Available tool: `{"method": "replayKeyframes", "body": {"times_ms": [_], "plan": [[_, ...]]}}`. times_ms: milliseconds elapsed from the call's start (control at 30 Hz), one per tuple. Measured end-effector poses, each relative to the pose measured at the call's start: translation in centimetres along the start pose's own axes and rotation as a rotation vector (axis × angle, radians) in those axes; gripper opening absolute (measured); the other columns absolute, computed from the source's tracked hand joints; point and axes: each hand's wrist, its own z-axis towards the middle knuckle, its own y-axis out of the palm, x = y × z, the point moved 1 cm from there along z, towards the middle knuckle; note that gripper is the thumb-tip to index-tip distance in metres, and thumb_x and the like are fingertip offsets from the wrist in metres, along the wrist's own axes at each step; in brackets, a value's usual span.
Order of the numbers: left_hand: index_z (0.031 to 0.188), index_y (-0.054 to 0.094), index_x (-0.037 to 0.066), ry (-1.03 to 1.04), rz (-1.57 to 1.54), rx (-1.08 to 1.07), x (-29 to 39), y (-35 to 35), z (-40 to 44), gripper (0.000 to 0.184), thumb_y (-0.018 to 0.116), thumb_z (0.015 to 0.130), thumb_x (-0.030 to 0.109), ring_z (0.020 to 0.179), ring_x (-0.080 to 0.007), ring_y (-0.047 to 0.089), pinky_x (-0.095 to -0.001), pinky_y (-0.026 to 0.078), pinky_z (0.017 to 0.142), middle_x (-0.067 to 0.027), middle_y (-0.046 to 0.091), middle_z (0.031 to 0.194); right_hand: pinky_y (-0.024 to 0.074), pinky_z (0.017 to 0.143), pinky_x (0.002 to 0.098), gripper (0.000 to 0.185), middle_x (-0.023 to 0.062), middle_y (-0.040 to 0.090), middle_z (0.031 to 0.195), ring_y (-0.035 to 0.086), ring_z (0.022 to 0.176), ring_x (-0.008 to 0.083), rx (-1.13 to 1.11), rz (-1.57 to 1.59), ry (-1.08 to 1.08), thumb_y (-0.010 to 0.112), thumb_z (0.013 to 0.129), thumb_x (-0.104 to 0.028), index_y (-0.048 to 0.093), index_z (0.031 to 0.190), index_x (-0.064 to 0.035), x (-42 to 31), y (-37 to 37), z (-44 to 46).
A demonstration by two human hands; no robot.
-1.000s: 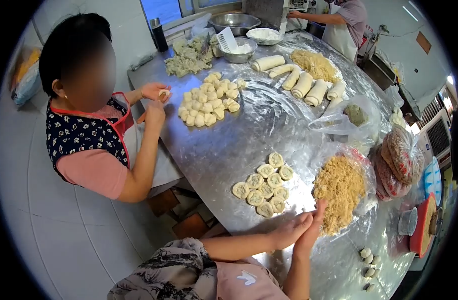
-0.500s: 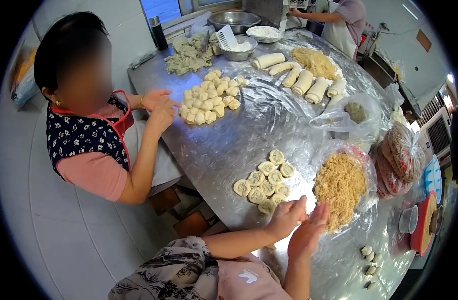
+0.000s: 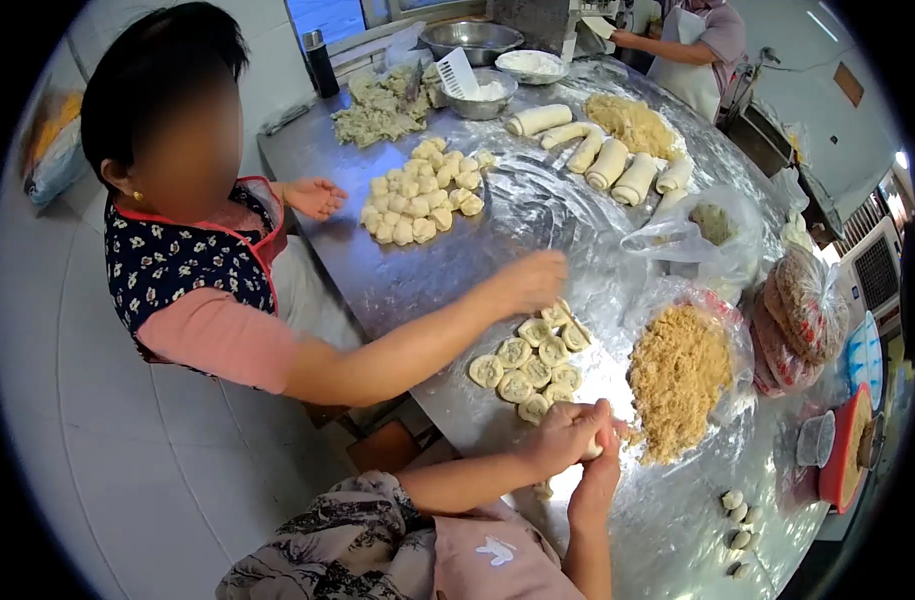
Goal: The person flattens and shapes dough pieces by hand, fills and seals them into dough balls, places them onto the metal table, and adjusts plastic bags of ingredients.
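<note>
Close to the front edge of the metal table, my left hand (image 3: 566, 438) and my right hand (image 3: 596, 482) meet with fingers closed around a small piece of dough (image 3: 592, 451), mostly hidden by the fingers. Just beyond them lie several flat round dough pieces (image 3: 536, 372) with a greenish filling. A heap of orange-brown crumbly filling (image 3: 681, 380) is right beside my hands, on a plastic sheet. A few crumbs show at my fingertips.
At the left, a co-worker (image 3: 208, 250) reaches an arm across to the far edge of the dough rounds. Beyond are small dough balls (image 3: 418, 195), dough rolls (image 3: 608, 163) and bowls (image 3: 478, 100). Bagged filling (image 3: 803, 305) and a red tray (image 3: 846, 450) stand right. Another person works far back.
My hands were held together, then parted a little, and now close around the dough piece. The co-worker's arm has swung right from their body to the dough rounds.
</note>
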Motion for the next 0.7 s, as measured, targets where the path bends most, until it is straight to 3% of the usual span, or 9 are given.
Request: {"method": "replayKeyframes", "body": {"times_ms": [33, 133, 200, 333, 400, 433, 500, 567, 700], "plan": [[0.115, 0.058, 0.0, -0.003, 0.02, 0.005, -0.2, -0.1, 0.0, 0.054, 0.038, 0.096, 0.046, 0.107, -0.0159, 0.052, -0.0283, 0.04, 0.094, -0.0113, 0.059, 0.11, 0.0463, 0.064, 0.0264, 0.045, 0.0106, 0.057, 0.095, 0.055, 0.081, 0.0139, 0.05, -0.135, -0.122, 0.029, 0.098, -0.037, 0.047, 0.114, 0.0009, -0.5, 0.4, 0.1], [0.13, 0.04, 0.0, 0.018, -0.167, 0.056, 2.3, 2.0, -0.3, 0.067, 0.034, 0.093, 0.055, 0.115, -0.0149, 0.046, -0.026, 0.04, 0.092, -0.0146, 0.053, 0.125, 0.042, 0.052, 0.0228, 0.037, 0.0056, 0.056, 0.082, 0.051, 0.062, 0.0101, 0.044, 0.108, 0.085, 0.03, 0.097, -0.034, 0.048, 0.108, -0.0032, 0.2, -0.8, 0.2], [0.143, 0.016, 0.0, 0.064, -0.538, 0.084, 2.0, 3.1, 0.3, 0.083, 0.035, 0.09, 0.061, 0.115, -0.0121, 0.045, -0.0232, 0.043, 0.086, -0.0149, 0.049, 0.131, 0.0264, 0.036, 0.0201, 0.052, -0.0015, 0.053, 0.069, 0.039, 0.044, 0.0059, 0.264, 0.576, 0.378, 0.033, 0.092, -0.059, 0.052, 0.103, -0.0113, 0.4, -1.1, 0.5], [0.117, 0.055, -0.002, -0.135, -0.038, -0.106, 3.4, 2.4, -0.9, 0.055, 0.046, 0.093, 0.047, 0.068, -0.0037, 0.054, -0.0171, 0.045, 0.057, -0.012, 0.058, 0.115, 0.0325, 0.038, 0.0217, 0.055, -0.0002, 0.05, 0.063, 0.044, 0.047, 0.0084, 0.072, 0.534, 0.449, 0.027, 0.093, -0.058, 0.05, 0.102, -0.0087, -0.5, -1.1, 0.1], [0.09, 0.065, 0.0, -0.247, -0.086, 0.014, 2.9, 2.3, -0.6, 0.048, 0.045, 0.094, 0.044, 0.106, -0.0177, 0.053, -0.034, 0.037, 0.099, -0.0166, 0.055, 0.124, 0.0372, 0.043, 0.024, 0.044, 0.0021, 0.054, 0.073, 0.046, 0.05, 0.0087, 0.132, 0.203, 0.288, 0.038, 0.094, -0.045, 0.048, 0.106, -0.0043, 0.1, -0.9, 0.1], [0.089, 0.064, 0.0, -0.134, -0.055, 0.028, 1.8, 1.9, -0.2, 0.048, 0.045, 0.094, 0.044, 0.109, -0.0186, 0.052, -0.0348, 0.036, 0.101, -0.0164, 0.056, 0.123, 0.0375, 0.044, 0.0231, 0.039, 0.0023, 0.054, 0.074, 0.046, 0.05, 0.0082, 0.166, 0.067, 0.055, 0.038, 0.094, -0.04, 0.048, 0.104, -0.0045, 1.1, -0.6, 0.3], [0.097, 0.063, 0.0, -0.05, -0.114, 0.113, 1.1, 2.4, -0.4, 0.048, 0.047, 0.093, 0.045, 0.113, -0.0206, 0.051, -0.0358, 0.033, 0.103, -0.0162, 0.055, 0.124, 0.0364, 0.043, 0.0212, 0.033, 0.0019, 0.053, 0.075, 0.044, 0.05, 0.0071, 0.172, 0.092, -0.028, 0.037, 0.096, -0.036, 0.048, 0.102, -0.0052, 1.3, -1.0, 0.1], [0.105, 0.061, -0.001, 0.109, -0.255, 0.19, 2.0, 3.8, -0.1, 0.048, 0.046, 0.094, 0.044, 0.109, -0.02, 0.054, -0.0352, 0.032, 0.103, -0.0164, 0.054, 0.125, 0.0303, 0.038, 0.0194, 0.038, -0.0001, 0.051, 0.07, 0.041, 0.047, 0.0059, 0.288, 0.563, 0.455, 0.032, 0.097, -0.042, 0.048, 0.1, -0.0075, -0.8, -1.6, 0.4], [0.112, 0.06, 0.0, 0.086, 0.004, -0.024, 3.4, 2.7, -0.7, 0.042, 0.048, 0.095, 0.036, 0.121, -0.0237, 0.047, -0.0342, 0.035, 0.099, -0.0168, 0.053, 0.125, 0.037, 0.044, 0.0206, 0.063, -0.0011, 0.054, 0.076, 0.048, 0.054, 0.0081, 0.039, 0.594, 0.419, 0.027, 0.09, -0.065, 0.046, 0.116, -0.0105, 0.9, -1.8, 0.2]]}}
